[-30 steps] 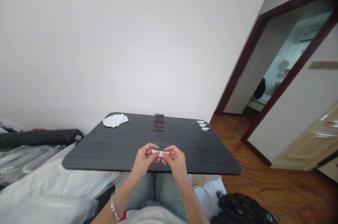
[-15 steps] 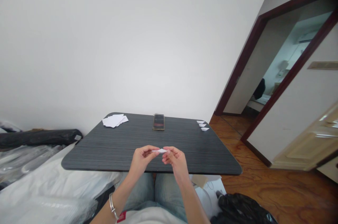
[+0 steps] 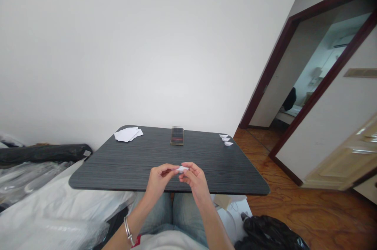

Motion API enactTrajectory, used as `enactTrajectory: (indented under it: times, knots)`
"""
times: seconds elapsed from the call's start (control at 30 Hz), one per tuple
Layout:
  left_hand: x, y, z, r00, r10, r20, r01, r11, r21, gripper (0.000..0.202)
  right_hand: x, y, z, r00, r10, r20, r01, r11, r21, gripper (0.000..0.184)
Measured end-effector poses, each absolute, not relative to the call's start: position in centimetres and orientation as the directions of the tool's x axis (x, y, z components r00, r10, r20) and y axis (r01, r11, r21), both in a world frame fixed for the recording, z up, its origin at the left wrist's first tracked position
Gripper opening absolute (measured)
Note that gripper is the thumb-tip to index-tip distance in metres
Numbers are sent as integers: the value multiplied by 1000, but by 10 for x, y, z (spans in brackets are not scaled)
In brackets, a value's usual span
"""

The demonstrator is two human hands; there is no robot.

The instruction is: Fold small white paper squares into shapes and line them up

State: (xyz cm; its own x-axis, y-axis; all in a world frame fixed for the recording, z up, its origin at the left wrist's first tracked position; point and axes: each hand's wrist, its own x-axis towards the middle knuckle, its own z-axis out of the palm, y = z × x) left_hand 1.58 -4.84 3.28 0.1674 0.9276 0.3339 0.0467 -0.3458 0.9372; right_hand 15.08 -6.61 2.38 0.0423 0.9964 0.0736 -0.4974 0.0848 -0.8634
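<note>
Between my two hands is a small folded piece of white paper (image 3: 182, 169), held just above the near part of the dark table (image 3: 141, 163). My left hand (image 3: 159, 178) pinches its left end between thumb and fingertips. On the other end, my right hand (image 3: 194, 179) is closed with thumb and forefinger, its lower fingers curled beneath. The fingers cover much of the paper, so its full shape is hidden. Three small folded white paper pieces (image 3: 226, 140) lie in a column at the table's far right. A loose pile of white paper sheets (image 3: 128, 135) rests at the far left.
A phone-like dark object (image 3: 177, 136), blurred, stands at the table's back middle by the white wall (image 3: 176, 45). Plastic-wrapped items (image 3: 53, 203) and a black roll (image 3: 44, 153) lie to the left. A black plastic bag (image 3: 269, 234) sits on the wooden floor at right.
Both hands have shifted slightly at the paper; their fingertips are closer together. The paper has turned a little, and less of its left point shows.
</note>
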Motion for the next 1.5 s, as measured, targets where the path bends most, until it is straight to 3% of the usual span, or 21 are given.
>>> enactTrajectory:
  times: [0.17, 0.6, 1.2, 1.5]
  knots:
    - [17, -49, 34, 226, 925, 306, 100, -334, 937, 19, 149, -64, 21, 77, 994, 82, -463, 109, -880, 23]
    - [22, -54, 41, 329, 888, 320, 265, -412, 872, 24, 144, -66, 21, 215, 931, 295, -173, 333, -927, 32]
    - [22, -59, 44, 343, 873, 347, 370, -465, 804, 23, 149, -65, 12, 180, 928, 326, 1, 332, -943, 50]
    - [24, -61, 42, 332, 866, 374, 551, -500, 668, 22, 150, -66, 12, 129, 917, 378, 223, 344, -912, 53]
